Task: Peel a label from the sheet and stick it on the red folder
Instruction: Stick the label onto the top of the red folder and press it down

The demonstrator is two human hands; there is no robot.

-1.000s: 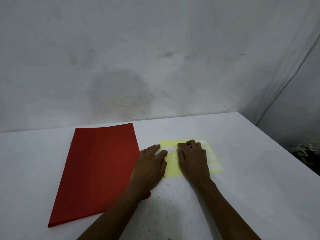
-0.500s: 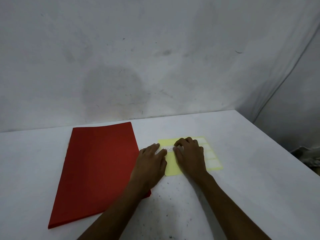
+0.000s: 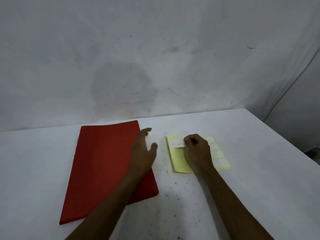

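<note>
A red folder (image 3: 103, 170) lies flat on the white table, left of centre. To its right lies a yellow label sheet (image 3: 180, 160) with several white labels down its right column. My right hand (image 3: 199, 151) rests over the sheet, its fingertips pinched on the right end of a white label (image 3: 177, 144) with handwriting on it. The label's right end is hidden under my fingers. My left hand (image 3: 143, 149) hovers with fingers spread over the folder's right edge, off the sheet, and looks blurred.
The white table (image 3: 259, 187) has dark specks near the sheet's front edge. Its far edge meets a stained grey wall (image 3: 155, 66). The table's right edge runs diagonally at the far right, with a dark gap beyond it.
My left hand has left the sheet and moved left over the folder's edge, fingers spread. My right hand has closed its fingertips on the written label, now uncovered.
</note>
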